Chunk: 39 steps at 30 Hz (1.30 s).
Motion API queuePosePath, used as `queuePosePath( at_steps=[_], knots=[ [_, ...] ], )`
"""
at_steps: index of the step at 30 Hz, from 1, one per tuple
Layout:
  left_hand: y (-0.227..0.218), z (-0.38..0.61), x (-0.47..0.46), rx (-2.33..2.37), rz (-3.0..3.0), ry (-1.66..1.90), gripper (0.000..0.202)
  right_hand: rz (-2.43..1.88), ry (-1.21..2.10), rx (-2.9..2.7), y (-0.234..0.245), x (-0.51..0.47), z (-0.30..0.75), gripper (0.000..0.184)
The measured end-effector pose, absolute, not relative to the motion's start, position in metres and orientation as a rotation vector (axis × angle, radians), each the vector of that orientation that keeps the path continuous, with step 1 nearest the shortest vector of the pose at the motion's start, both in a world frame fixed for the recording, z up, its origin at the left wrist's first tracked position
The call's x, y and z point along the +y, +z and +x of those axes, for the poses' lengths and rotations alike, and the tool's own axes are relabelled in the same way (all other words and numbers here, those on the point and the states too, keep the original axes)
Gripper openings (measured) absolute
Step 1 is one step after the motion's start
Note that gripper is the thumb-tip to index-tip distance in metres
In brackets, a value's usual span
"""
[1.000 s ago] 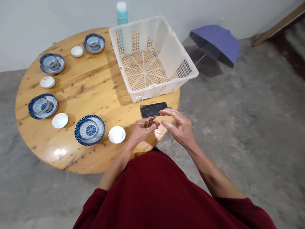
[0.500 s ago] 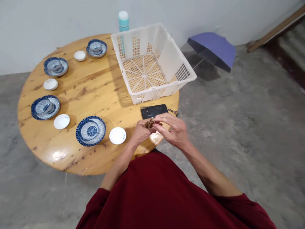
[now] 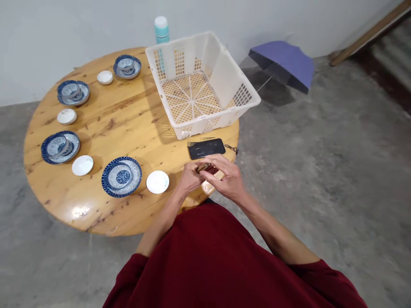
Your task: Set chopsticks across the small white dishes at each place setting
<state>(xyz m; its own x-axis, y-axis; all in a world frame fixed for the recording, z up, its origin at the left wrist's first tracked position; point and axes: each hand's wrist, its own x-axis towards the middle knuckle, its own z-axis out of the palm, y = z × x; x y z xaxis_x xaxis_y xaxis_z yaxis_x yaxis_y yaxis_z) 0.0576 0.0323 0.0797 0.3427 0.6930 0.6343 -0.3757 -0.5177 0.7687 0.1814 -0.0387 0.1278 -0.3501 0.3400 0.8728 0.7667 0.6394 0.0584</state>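
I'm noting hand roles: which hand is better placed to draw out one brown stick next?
Probably the right hand: it is at the exposed ends of the brown sticks, while the left hand curls around them.

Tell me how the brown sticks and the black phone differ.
The brown sticks are held in the left hand, with the right hand up against them; the black phone lies flat on the table.
The sticks are several slim pieces bunched together, while the phone is one broad slab.
Both are in front of the person, the phone just beyond the sticks.
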Motion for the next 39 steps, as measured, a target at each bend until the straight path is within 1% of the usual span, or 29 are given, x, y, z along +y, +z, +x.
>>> queuePosePath(
  at_steps=[3,9,15,18,21,24,28,39],
  knots=[
    [0.074,0.057,0.031,0.295,1.632,1.392,0.034,-0.920,-0.492,-1.963,0.125,-0.039,0.182,0.035],
    [0.077,0.053,0.028,0.204,1.474,1.343,0.030,-0.930,-0.414,-2.016,0.133,-0.044,0.183,0.038],
    [0.074,0.050,0.031,0.224,1.458,1.324,0.032,-0.864,-0.385,-1.999,0.136,-0.045,0.182,0.032],
    [0.076,0.051,0.032,0.235,1.511,1.341,0.029,-0.871,-0.378,-2.011,0.137,-0.044,0.183,0.033],
    [0.079,0.051,0.032,0.222,1.570,1.354,0.025,-0.801,-0.418,-1.993,0.138,-0.044,0.184,0.029],
    [0.080,0.052,0.032,0.223,1.612,1.339,0.024,-0.753,-0.408,-1.983,0.138,-0.044,0.185,0.025],
    [0.080,0.053,0.034,0.249,1.673,1.346,0.025,-0.737,-0.353,-1.970,0.139,-0.042,0.184,0.023],
    [0.084,0.050,0.032,0.289,1.679,1.364,0.031,-0.830,-0.247,-1.945,0.140,-0.037,0.184,0.031]
  ],
)
